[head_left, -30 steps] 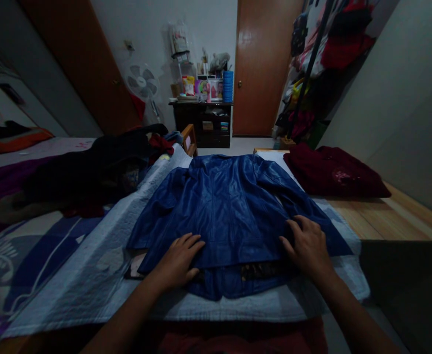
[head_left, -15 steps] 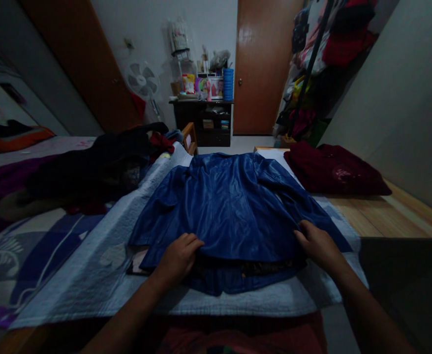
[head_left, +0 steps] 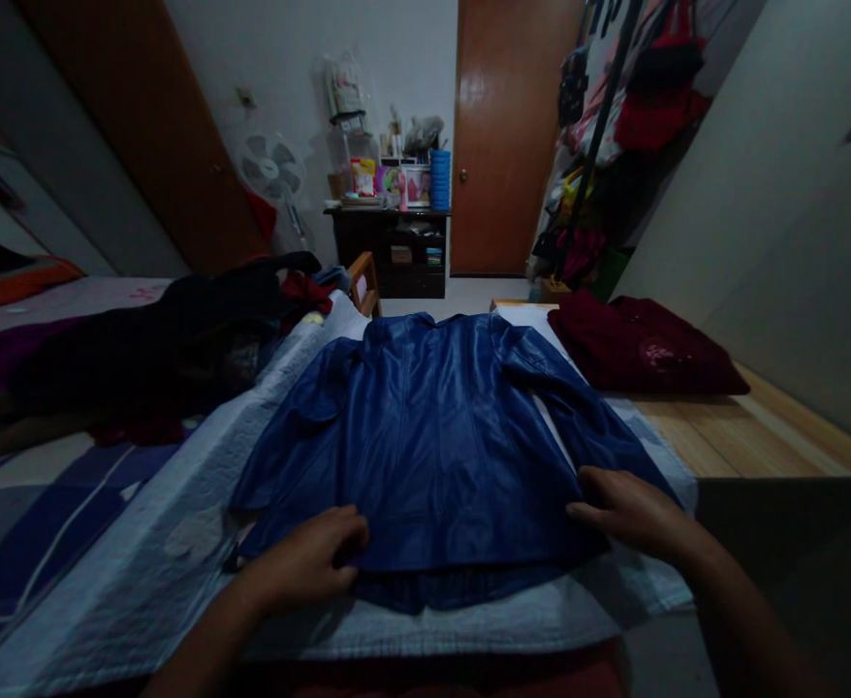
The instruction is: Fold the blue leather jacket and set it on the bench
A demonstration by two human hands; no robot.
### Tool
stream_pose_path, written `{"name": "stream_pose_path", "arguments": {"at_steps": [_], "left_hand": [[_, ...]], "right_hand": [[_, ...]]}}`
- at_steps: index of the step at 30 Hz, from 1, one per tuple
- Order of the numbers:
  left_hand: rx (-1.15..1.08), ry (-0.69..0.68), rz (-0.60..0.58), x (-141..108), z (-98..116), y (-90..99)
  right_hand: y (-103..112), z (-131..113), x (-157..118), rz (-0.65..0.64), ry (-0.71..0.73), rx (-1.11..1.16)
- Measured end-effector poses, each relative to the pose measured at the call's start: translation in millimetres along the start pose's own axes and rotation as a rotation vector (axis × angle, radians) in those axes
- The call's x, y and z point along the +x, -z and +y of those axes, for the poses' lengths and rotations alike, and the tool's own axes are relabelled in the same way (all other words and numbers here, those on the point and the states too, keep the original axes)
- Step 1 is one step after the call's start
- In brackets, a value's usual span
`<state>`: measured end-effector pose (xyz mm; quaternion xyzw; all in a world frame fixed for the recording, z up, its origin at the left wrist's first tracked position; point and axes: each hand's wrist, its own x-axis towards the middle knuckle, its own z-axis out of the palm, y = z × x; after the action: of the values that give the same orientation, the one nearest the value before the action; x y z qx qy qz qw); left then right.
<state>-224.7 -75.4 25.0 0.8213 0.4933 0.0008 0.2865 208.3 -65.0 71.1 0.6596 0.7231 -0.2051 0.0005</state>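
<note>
A dark blue leather-look jacket [head_left: 432,436] lies spread on a pale quilted cloth [head_left: 200,543], its collar at the far end and hem nearest me. Its sleeves angle out to both sides. At the lower left of the hem is my left hand [head_left: 313,560], thumb and fingers apart, with the fingertips against the jacket's edge. My right hand [head_left: 629,512] rests by the lower right edge, near the sleeve, and a gap shows between its thumb and forefinger. A second layer of the jacket peeks out below the upper hem.
Folded maroon clothing [head_left: 647,344] sits on a wooden surface [head_left: 716,431] at right. Dark clothes [head_left: 156,339] are heaped on the left. Farther back stand a white fan [head_left: 271,167], a dark cabinet [head_left: 353,257] with items on it, and a brown door [head_left: 494,145].
Both hands have let go of the hem, which now lies flatter and closer to me, covering more of the lower layer. My left hand has shifted left and nearer. The camera view has tilted slightly.
</note>
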Motion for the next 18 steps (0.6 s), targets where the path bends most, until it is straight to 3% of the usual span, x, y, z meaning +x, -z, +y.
{"name": "stream_pose_path", "arguments": {"at_steps": [5, 10, 14, 18], "left_hand": [[-0.069, 0.063, -0.057, 9.9, 22.7, 12.2], [0.053, 0.06, -0.04, 22.7, 47.6, -0.4], [0.097, -0.005, 0.0, 28.7, 51.9, -12.7], [0.081, -0.089, 0.032, 34.4, 48.2, -17.3]], "right_hand": [[23.4, -25.3, 44.8, 0.095, -0.064, -0.118], [9.0, -44.5, 86.4, 0.112, -0.162, -0.255], [7.2, -43.8, 93.3, 0.138, -0.145, -0.262], [19.4, -28.1, 88.0, 0.288, -0.174, -0.194]]}}
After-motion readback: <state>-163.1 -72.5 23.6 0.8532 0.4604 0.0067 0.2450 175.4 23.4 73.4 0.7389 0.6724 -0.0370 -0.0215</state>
